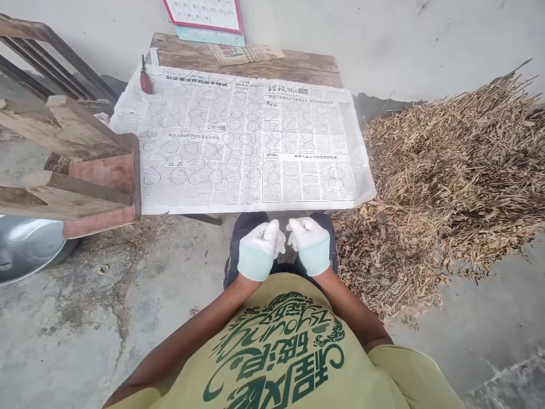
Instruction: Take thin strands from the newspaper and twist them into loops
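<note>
Both hands wear white gloves with pale green cuffs and are held over the lap, just in front of the table's near edge. My left hand [263, 243] has its fingers curled together. My right hand [309, 240] is a short way to the right, also with curled fingers; a small gap parts the two. Whatever lies between the fingertips is too small to make out. Beyond them, newspaper sheets [251, 136] marked with drawn round outlines cover most of the wooden table [298, 67]. A red-handled tool [145, 80] rests at the paper's far left corner.
An overturned wooden stool [102, 216] with a red surface stands against the table's left side. Below it is a metal basin [29, 247]. Dry stalks [451, 182] are heaped on the right. A calendar [206, 12] leans by the wall behind a folded paper [247, 54].
</note>
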A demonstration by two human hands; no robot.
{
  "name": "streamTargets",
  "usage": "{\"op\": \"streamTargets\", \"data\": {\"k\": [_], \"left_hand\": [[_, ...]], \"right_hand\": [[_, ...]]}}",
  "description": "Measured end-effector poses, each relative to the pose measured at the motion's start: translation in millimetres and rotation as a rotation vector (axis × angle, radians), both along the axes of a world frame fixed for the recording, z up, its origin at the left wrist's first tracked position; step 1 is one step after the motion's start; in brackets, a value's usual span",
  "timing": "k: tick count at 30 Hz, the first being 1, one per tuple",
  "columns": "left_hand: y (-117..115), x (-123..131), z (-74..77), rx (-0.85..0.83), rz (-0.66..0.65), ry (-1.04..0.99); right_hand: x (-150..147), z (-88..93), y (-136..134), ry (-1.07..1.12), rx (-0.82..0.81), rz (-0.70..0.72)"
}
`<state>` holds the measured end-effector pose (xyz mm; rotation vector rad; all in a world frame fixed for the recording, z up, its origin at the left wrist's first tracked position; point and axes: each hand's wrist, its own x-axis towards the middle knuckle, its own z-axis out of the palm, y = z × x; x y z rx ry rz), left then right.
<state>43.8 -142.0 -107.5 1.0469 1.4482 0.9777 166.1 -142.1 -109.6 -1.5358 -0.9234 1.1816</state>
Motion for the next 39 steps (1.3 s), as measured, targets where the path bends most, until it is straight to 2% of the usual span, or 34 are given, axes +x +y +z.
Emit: {"op": "streamTargets", "data": {"k": [4,14,23,26,32,39], "left_hand": [[-3,2,2.6,-0.002,-0.014,0.015],[-2,4,-3.1,0.026,-0.067,0.039],[8,1,-7.1,0.029,-0.106,0.105],[10,-3,-8.0,0.070,-0.132,0.124],[7,-12,-5.9,0.199,-0.133,0.029],[6,-10,-8.2,0.069,-0.146,0.033]], "right_hand": [[-3,2.2,3,-0.006,-0.020,-0.070],[-4,-1.2,7,-0.088,-0.031,-0.082],[2,-2.4,9,-0.081,0.000,-0.104],[5,-4.6,10,-0.098,0.014,-0.111],[11,-9.0,16,-0.142,0.041,-0.124],[12,-11.7,19,-0.143,0.062,-0.179]]}}
